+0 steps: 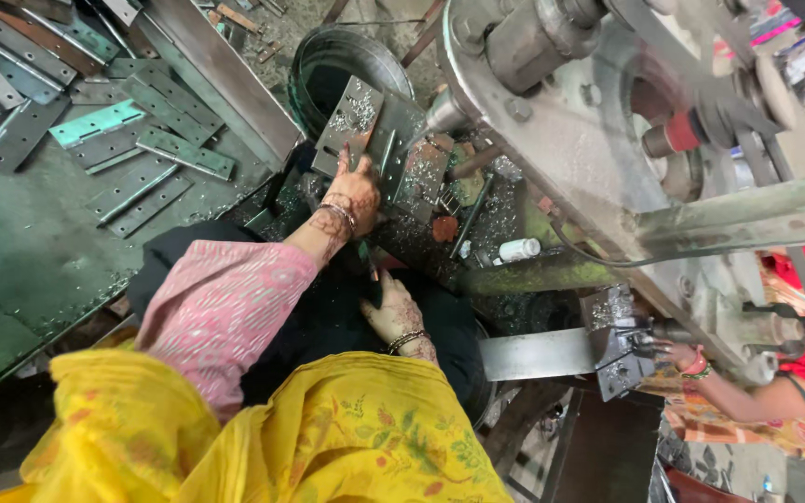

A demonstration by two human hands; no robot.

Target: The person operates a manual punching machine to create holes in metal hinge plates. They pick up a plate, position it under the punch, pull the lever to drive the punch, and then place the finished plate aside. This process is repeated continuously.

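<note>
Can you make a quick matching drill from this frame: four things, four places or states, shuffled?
Things:
1. left hand
2. right hand
3. metal hinge plates
4. co-worker's hand

Places or states:
A. lying loose in a pile on the green bench at upper left
B. pressed flat on a perforated metal plate at the machine
C. at the right edge, against a dark metal block
D. low near the lap, by the dark cloth, gripping something small and dark

Pairs: 1-B, 2-D, 3-A, 4-C
</note>
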